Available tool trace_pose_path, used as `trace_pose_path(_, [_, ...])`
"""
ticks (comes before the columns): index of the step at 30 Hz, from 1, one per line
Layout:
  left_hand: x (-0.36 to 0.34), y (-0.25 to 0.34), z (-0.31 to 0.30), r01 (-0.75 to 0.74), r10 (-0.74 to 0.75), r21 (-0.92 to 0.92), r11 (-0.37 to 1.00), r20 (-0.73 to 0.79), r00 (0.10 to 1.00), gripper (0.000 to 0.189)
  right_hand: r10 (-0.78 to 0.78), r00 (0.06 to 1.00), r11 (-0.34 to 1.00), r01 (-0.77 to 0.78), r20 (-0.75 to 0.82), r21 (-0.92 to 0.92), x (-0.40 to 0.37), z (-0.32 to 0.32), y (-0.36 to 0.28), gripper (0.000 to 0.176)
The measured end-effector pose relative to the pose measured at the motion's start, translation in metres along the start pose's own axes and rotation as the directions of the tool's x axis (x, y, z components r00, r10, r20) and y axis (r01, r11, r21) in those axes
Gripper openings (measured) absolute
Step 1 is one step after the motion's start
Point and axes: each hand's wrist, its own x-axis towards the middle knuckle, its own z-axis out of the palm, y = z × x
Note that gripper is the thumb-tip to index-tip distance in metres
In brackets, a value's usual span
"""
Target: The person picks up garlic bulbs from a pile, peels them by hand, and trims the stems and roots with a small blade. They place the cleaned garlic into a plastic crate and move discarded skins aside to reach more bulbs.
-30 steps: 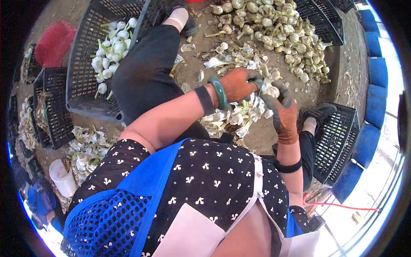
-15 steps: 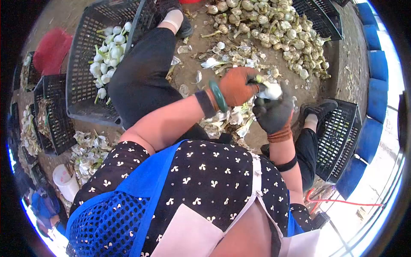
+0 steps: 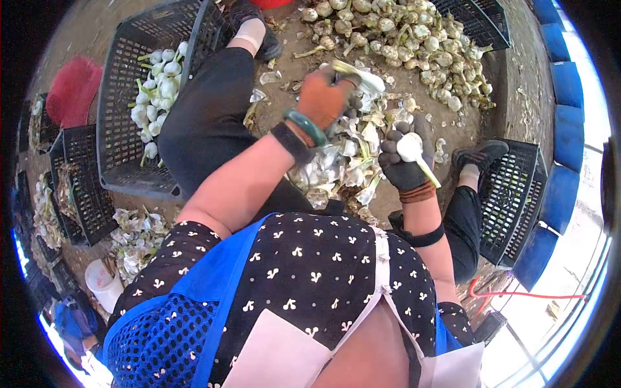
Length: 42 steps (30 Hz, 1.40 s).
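My left hand [image 3: 326, 98], in an orange-brown glove with a green bangle at the wrist, is closed on a strip of garlic skin [image 3: 362, 77], slightly blurred, above the scattered peelings. My right hand [image 3: 404, 158], in a dark grey glove with a brown cuff, holds a white garlic bulb [image 3: 410, 148] in its palm, its green stem pointing down to the right. The two hands are apart. Between and below them lies a heap of loose garlic skins [image 3: 352, 161] on the ground.
Unpeeled garlic [image 3: 430, 48] is piled at the top. A black crate [image 3: 139, 174] at left holds white bulbs [image 3: 158, 94]. Another black crate [image 3: 511, 204] stands at right beside a shoe. A white bucket [image 3: 103, 284] is lower left, and a blue container [image 3: 559, 197] stands far right.
My hands have moved apart. The left went up and left with skin in it; the right moved slightly down, and the bulb now lies bare in its palm.
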Motion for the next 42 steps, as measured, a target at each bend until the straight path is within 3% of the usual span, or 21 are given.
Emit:
trace_pose_path(1, [0.006, -0.008, 0.004, -0.144, 0.124, 0.324, 0.935, 0.083, 0.989, 0.031, -0.136, 0.953, 0.985, 0.1, -0.27, -0.141, -0.002, 0.012, 0.007, 0.043])
trace_pose_path(2, [0.01, -0.025, 0.01, -0.143, 0.125, 0.322, 0.936, 0.077, 0.989, 0.031, -0.291, 0.82, 0.941, 0.152, -0.492, -0.303, -0.001, 0.017, 0.009, 0.041])
trace_pose_path(4, [0.014, -0.048, 0.019, -0.407, 0.45, 0.587, 0.7, 0.079, 0.889, 0.039, -0.239, 0.877, 0.953, 0.13, -0.417, -0.273, 0.0, 0.008, 0.002, 0.036])
trace_pose_path(6, [0.008, -0.049, 0.02, -0.414, 0.445, 0.577, 0.704, 0.096, 0.89, 0.043, -0.345, 0.79, 0.932, 0.228, -0.507, -0.28, 0.003, 0.011, 0.007, 0.043])
trace_pose_path(8, [0.0, -0.04, 0.021, -0.681, 0.583, 0.495, 0.54, 0.363, 0.727, 0.043, -0.351, 0.833, 0.924, 0.233, -0.428, -0.304, -0.001, 0.009, 0.008, 0.04])
trace_pose_path(9, [-0.009, -0.028, 0.021, -0.622, 0.448, 0.609, 0.493, 0.435, 0.781, 0.04, -0.358, 0.868, 0.874, 0.18, -0.345, -0.452, -0.003, 0.004, 0.006, 0.04])
trace_pose_path(10, [-0.008, -0.032, 0.021, -0.619, 0.447, 0.612, 0.492, 0.432, 0.783, 0.04, -0.347, 0.901, 0.796, 0.136, -0.261, -0.589, -0.007, -0.001, 0.006, 0.041])
trace_pose_path(11, [-0.007, -0.039, 0.023, -0.646, 0.446, 0.6, 0.471, 0.47, 0.762, 0.039, -0.42, 0.859, 0.732, 0.129, -0.294, -0.669, -0.013, -0.003, 0.007, 0.044])
trace_pose_path(14, [-0.012, -0.044, 0.024, -0.692, 0.472, 0.6, 0.401, 0.512, 0.718, 0.037, -0.428, 0.871, 0.631, 0.097, -0.241, -0.77, -0.01, 0.017, 0.016, 0.049])
trace_pose_path(18, [-0.02, -0.038, 0.021, -0.711, 0.495, 0.601, 0.366, 0.521, 0.695, 0.037, -0.401, 0.876, 0.642, 0.062, -0.266, -0.764, -0.018, 0.026, 0.014, 0.053])
trace_pose_path(20, [-0.025, -0.037, 0.022, -0.717, 0.498, 0.605, 0.345, 0.53, 0.687, 0.036, -0.48, 0.831, 0.411, -0.069, -0.28, -0.909, -0.016, 0.037, 0.02, 0.056])
trace_pose_path(24, [-0.021, -0.04, 0.024, -0.735, 0.601, 0.647, 0.201, 0.512, 0.614, 0.026, -0.461, 0.852, 0.284, -0.123, -0.248, -0.951, -0.016, 0.035, 0.018, 0.058])
trace_pose_path(25, [-0.018, -0.04, 0.024, -0.755, 0.652, 0.636, 0.16, 0.507, 0.565, 0.019, -0.444, 0.842, 0.332, -0.161, -0.305, -0.929, -0.016, 0.037, 0.015, 0.059])
trace_pose_path(28, [-0.014, -0.038, 0.021, -0.753, 0.579, 0.608, 0.253, 0.529, 0.621, 0.02, -0.434, 0.819, 0.456, -0.16, -0.376, -0.875, -0.013, 0.033, 0.012, 0.056])
trace_pose_path(30, [-0.016, -0.043, 0.02, -0.76, 0.614, 0.604, 0.239, 0.513, 0.6, 0.022, -0.444, 0.806, 0.532, -0.115, -0.392, -0.839, -0.014, 0.034, 0.01, 0.054])
trace_pose_path(32, [-0.017, -0.045, 0.02, -0.767, 0.646, 0.602, 0.222, 0.498, 0.578, 0.023, -0.483, 0.797, 0.347, -0.207, -0.364, -0.915, -0.016, 0.041, 0.009, 0.045])
trace_pose_path(36, [-0.02, -0.041, 0.024, -0.762, 0.662, 0.588, 0.27, 0.461, 0.591, 0.027, -0.517, 0.794, 0.335, -0.156, -0.32, -0.929, -0.018, 0.032, 0.011, 0.039])
trace_pose_path(38, [-0.02, -0.035, 0.022, -0.739, 0.635, 0.615, 0.274, 0.462, 0.619, 0.029, -0.441, 0.821, 0.32, -0.235, -0.364, -0.918, -0.02, 0.038, 0.006, 0.036])
trace_pose_path(39, [-0.018, -0.032, 0.021, -0.742, 0.623, 0.613, 0.272, 0.475, 0.621, 0.028, -0.354, 0.886, 0.22, -0.233, -0.3, -0.947, -0.02, 0.038, 0.003, 0.038])
trace_pose_path(40, [-0.014, -0.03, 0.019, -0.745, 0.611, 0.611, 0.27, 0.489, 0.622, 0.027, -0.352, 0.886, 0.221, -0.236, -0.303, -0.946, -0.022, 0.039, 0.004, 0.038])
trace_pose_path(42, [-0.006, -0.033, 0.017, -0.757, 0.647, 0.595, 0.27, 0.47, 0.6, 0.024, -0.175, 0.875, 0.012, -0.457, -0.452, -0.889, -0.024, 0.046, 0.008, 0.042])
